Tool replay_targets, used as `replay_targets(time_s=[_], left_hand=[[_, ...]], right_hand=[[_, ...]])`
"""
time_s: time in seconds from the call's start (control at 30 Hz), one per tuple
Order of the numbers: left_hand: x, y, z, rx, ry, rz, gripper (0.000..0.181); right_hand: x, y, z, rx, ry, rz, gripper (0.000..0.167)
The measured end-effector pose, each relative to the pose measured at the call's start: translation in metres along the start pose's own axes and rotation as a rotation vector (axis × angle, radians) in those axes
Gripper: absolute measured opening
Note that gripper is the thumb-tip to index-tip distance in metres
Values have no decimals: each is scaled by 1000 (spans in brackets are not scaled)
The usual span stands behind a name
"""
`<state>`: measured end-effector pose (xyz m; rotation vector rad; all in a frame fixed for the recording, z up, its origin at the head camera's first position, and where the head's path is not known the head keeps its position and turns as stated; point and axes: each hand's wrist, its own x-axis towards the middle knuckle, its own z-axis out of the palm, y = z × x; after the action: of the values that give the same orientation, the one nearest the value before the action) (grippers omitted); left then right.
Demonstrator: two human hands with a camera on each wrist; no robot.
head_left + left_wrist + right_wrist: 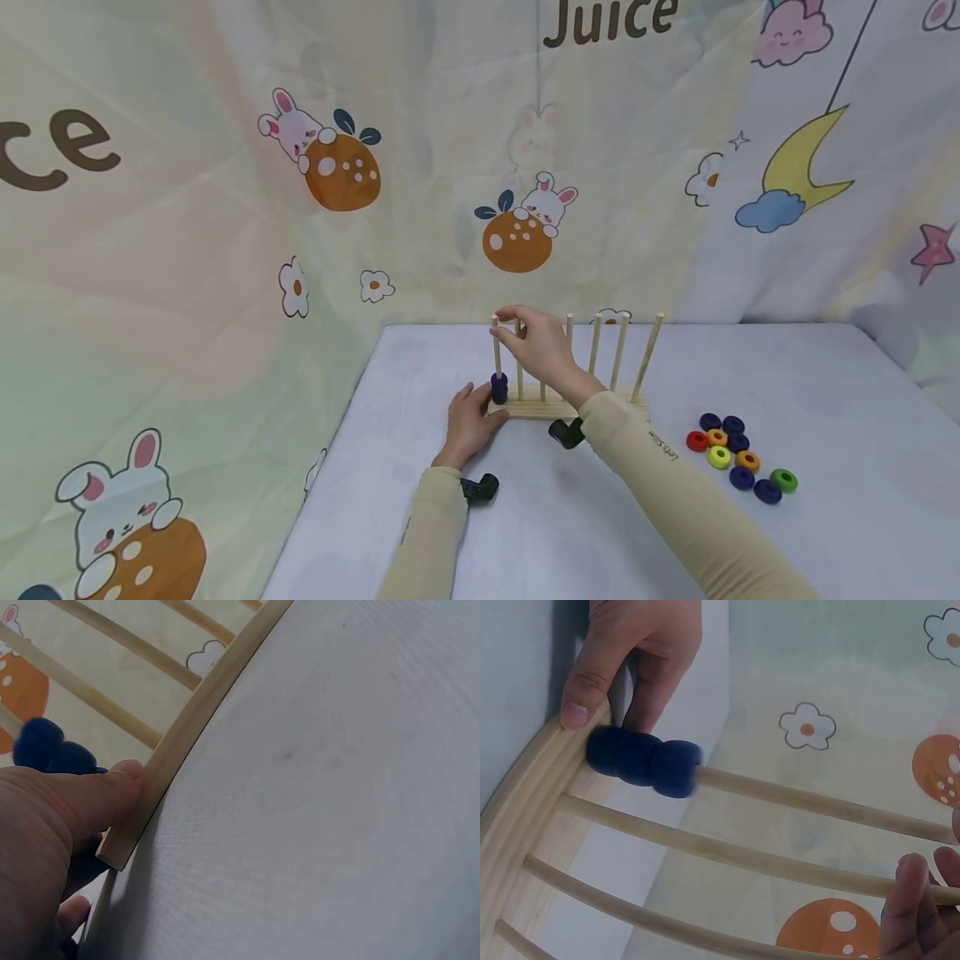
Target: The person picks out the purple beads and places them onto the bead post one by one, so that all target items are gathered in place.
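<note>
A wooden peg rack [555, 410] with a row of upright pegs stands on the table. Dark blue ring beads [498, 389] are stacked low on its leftmost peg. Three blue beads [641, 759] show in the right wrist view, the topmost one blurred. My left hand [468, 425] grips the left end of the base, thumb [124, 780] on the front edge. Up at the tip of the leftmost peg is my right hand [542, 342], its fingers loosely bent around the tip. No bead shows between those fingers, though the right wrist view cuts part of them off.
Loose ring beads lie right of the rack on the white table [600, 533]: several blue ones [742, 477], a red [697, 441], a yellow [718, 457], a green [784, 479] and two orange [747, 461]. A printed cloth [420, 167] hangs behind the table.
</note>
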<state>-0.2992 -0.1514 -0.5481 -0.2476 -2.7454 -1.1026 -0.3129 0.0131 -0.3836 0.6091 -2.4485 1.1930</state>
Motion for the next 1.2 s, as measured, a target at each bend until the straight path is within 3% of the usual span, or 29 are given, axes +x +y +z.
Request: replay_targets(time_s=[0.1,0.27,0.63,0.87,1.03,1.2], left_hand=[[0,1,-1,-7,1,-6,62],[-1,2,-1,-4,17,35,60],[-1,1,0,-7,41,59,59],[-1,1,3,-21,44,44,60],[0,-2,5,-7,72,67,58],[1,-1,3,-24,40,38,58]], right_hand=[[0,0,-1,16,3,1,32],[-3,-2,-7,75,44,-1,30],[-20,4,-25,135,164,-118,13],[-46,24,-30,94,109,-35,13],[-64,43,-25,65,60,25,13],[-80,60,-19,43,33,86,13]])
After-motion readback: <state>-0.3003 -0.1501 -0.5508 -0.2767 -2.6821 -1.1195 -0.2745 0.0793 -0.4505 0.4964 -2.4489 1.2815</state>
